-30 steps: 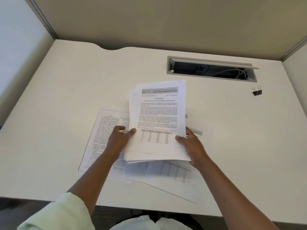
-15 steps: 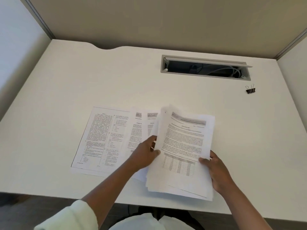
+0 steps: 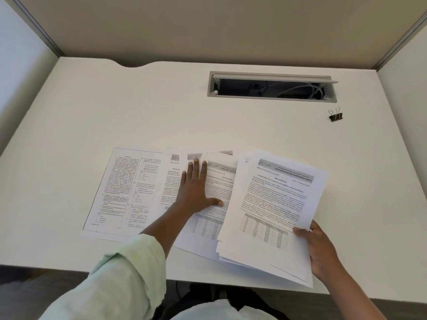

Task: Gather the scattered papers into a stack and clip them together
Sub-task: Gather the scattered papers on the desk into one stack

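My right hand grips a stack of printed papers by its lower right edge, just above the desk at centre right. Fingers straight, my left hand lies flat on several loose overlapping sheets to the left of the stack. A two-column printed sheet lies flat at the far left of the spread. A black binder clip sits alone at the desk's far right, well away from both hands.
The white desk is walled by partitions on three sides. An open grey cable tray with wires is cut into the back. The desk's front edge runs just below the papers.
My right hand carried the stack to the right. My left hand let go of it and now lies flat on the loose sheets to the left.
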